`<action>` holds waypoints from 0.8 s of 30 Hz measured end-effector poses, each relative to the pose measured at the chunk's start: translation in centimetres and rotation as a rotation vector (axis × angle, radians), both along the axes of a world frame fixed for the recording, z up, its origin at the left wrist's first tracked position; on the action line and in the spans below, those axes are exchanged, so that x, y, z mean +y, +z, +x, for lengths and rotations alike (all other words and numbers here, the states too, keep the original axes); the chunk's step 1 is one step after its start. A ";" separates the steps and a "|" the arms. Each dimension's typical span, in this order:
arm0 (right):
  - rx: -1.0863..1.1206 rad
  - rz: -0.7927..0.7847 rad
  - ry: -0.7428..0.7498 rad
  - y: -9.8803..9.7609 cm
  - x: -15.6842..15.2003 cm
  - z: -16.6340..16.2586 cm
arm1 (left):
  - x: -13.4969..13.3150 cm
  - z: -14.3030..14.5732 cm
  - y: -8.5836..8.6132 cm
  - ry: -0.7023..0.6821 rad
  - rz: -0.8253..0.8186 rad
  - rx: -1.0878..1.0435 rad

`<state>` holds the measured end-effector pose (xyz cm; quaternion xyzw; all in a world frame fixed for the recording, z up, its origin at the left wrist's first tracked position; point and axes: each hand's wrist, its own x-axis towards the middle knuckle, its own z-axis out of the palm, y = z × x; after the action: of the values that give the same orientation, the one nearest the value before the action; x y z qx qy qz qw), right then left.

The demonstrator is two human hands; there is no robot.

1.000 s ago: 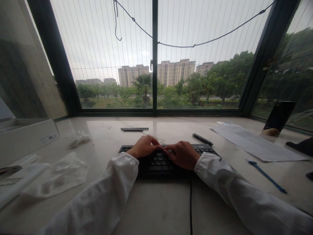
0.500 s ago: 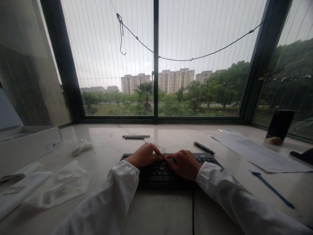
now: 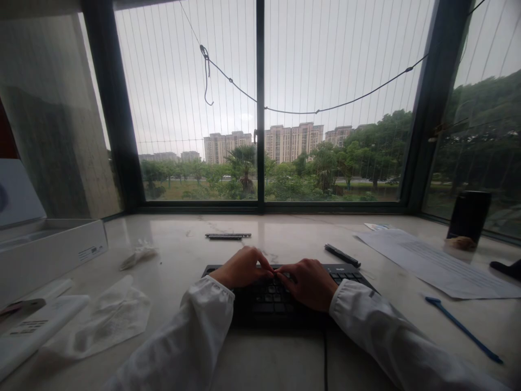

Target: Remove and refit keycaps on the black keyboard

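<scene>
A black keyboard (image 3: 268, 308) lies flat on the pale marble-like surface in front of me. Above its upper left part is my left hand (image 3: 244, 266), thumb and forefinger pinched together. My right hand (image 3: 307, 279) meets it from the other side, its fingers drawn in to the same spot near the keyboard's middle. The fingertips of both hands almost touch. Whatever small thing they may hold there is hidden. Both forearms wear white sleeves, and the hands cover much of the upper keys.
Two thin dark strips (image 3: 228, 236) lie behind the keyboard; a black bar (image 3: 342, 255) is at its back right. Printed paper (image 3: 435, 266) and a blue pry tool (image 3: 464, 329) lie right. Left are a white box (image 3: 52, 252) and crumpled white wrapping (image 3: 114, 312). A window closes the back.
The view has tipped upward a little, so everything sits lower in the picture. Both hands stay together over the keyboard, with only slight finger movement.
</scene>
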<state>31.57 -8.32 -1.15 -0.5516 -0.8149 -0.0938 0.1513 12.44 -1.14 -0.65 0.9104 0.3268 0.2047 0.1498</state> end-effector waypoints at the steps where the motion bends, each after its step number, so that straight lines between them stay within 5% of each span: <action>1: 0.000 -0.002 0.000 0.0 0.0 0.0 | 0.0 0.0 0.0 -0.004 0.012 0.011; 10: 0.005 0.005 -0.009 -0.3 0.2 0.1 | -1.0 -0.1 0.9 -0.100 0.202 0.121; 24: 0.022 0.006 0.011 -0.1 0.1 0.1 | -1.0 0.0 0.7 -0.063 0.165 0.068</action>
<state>31.67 -8.22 -1.23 -0.5477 -0.8159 -0.0894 0.1626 12.49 -2.10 0.00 0.9360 0.2847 0.1951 0.0694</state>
